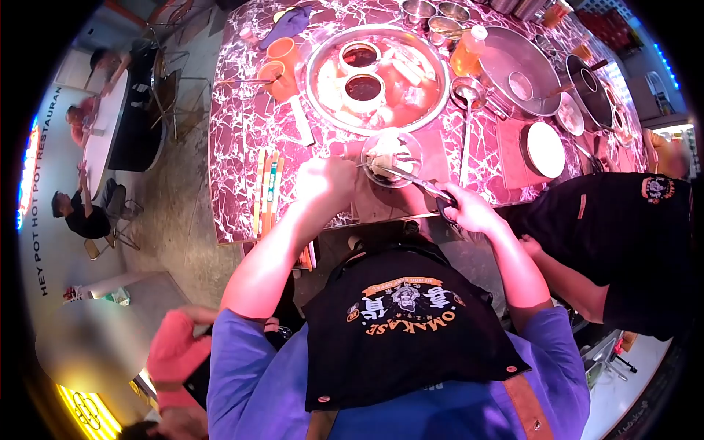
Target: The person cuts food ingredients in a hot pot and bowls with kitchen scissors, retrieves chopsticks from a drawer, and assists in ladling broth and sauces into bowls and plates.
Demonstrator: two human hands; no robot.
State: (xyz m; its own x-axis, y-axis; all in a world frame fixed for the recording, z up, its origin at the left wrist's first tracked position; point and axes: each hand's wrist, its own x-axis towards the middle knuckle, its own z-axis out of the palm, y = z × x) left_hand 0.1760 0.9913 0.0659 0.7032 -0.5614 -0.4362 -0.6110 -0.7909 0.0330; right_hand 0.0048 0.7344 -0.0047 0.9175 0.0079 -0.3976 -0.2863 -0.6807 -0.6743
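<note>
My right hand (471,210) is closed around the dark handles of a pair of scissors (418,181). Their metal blades reach left over a small bowl (372,176) at the table's near edge. Whitish food with dark patches (390,152) fills the bowl, and the blade tips are at it. My left hand (328,182) is closed just left of the bowl's rim. A thin end of something shows at its fingers, too small to name. Beyond the bowl stands a large round metal pot (314,99) of reddish broth, with two round cups of dark red liquid inside.
Orange cups (276,86) and packaged chopsticks (268,192) are on the left. To the right are a long-handled ladle (467,132), a bottle of orange liquid (467,53), a wide metal pan (506,55) and a white plate (546,150). A person in black (623,242) stands close on my right.
</note>
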